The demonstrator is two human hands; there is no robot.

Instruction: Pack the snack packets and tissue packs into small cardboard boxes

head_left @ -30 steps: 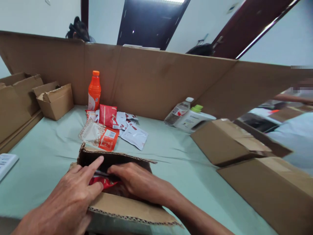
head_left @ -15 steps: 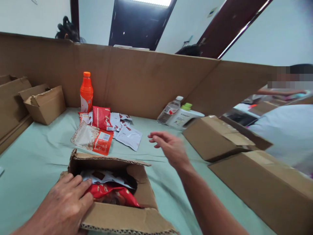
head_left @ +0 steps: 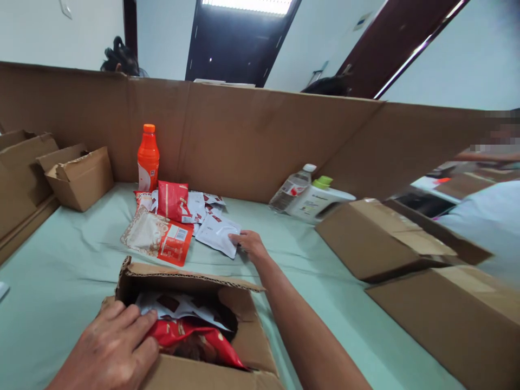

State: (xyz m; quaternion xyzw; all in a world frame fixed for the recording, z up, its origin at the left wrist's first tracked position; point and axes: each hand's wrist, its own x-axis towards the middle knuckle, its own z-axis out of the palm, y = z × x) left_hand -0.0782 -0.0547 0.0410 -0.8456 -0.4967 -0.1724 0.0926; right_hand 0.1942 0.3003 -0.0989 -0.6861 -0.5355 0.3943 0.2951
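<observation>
An open cardboard box [head_left: 211, 374] stands in front of me, with a red packet [head_left: 203, 341] and a white packet [head_left: 174, 304] inside. My left hand [head_left: 116, 344] is closed over its left side, fingertips reaching in by the packets. Further off, my right hand [head_left: 248, 242] pinches the right edge of a white sachet [head_left: 217, 233], which lies flat on the cloth. Left of this sachet are an orange and white pouch [head_left: 158, 236], a red packet [head_left: 173, 200] and more white sachets [head_left: 197, 205], partly overlapping.
An orange bottle [head_left: 148, 157] stands by the cardboard wall [head_left: 244, 135]. A clear bottle [head_left: 293, 188] and a white jug [head_left: 319, 200] with a green cap lean at the right. Cardboard boxes flank both sides, including a small box [head_left: 81, 179] and a large box [head_left: 447, 325]. Another person sits far right.
My right hand has moved left and forward and now grips the white sachet's edge. My left hand stays on the box. The view has shifted slightly.
</observation>
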